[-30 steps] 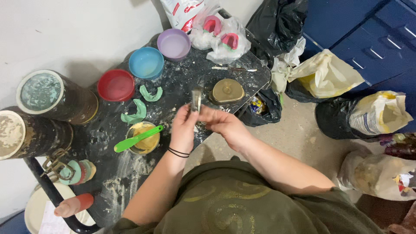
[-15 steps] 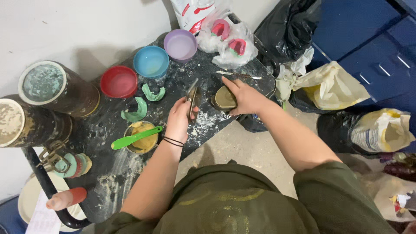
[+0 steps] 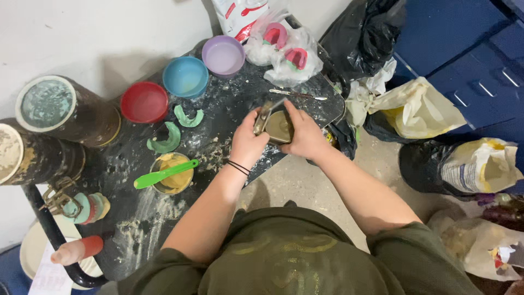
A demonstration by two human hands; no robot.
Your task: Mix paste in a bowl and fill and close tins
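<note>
Closest to you, at the near edge of the dark, splattered table (image 3: 218, 104), your two hands meet. Your left hand (image 3: 246, 143) (it has a black band on the wrist) has its fingers closed around a flat metal tool (image 3: 263, 116), which stands up from the fist. Your right hand (image 3: 303, 136) has its fingers wrapped around a small round flask (image 3: 278, 127) with a dull yellowish top, and the tool touches the left side of this flask. To the left of your hands sits a yellow bowl (image 3: 173, 182) with paste, and a green spatula (image 3: 165, 173) lies across it. A little farther are two green tray shapes (image 3: 176, 129), then a red bowl (image 3: 144, 102), a blue bowl (image 3: 186, 76) and a purple bowl (image 3: 223, 55) in a row. At the far end lies a clear plastic bag (image 3: 284, 52) with pink moulds inside. Right of the table, on the floor, stand black sacks (image 3: 360, 38).
</note>
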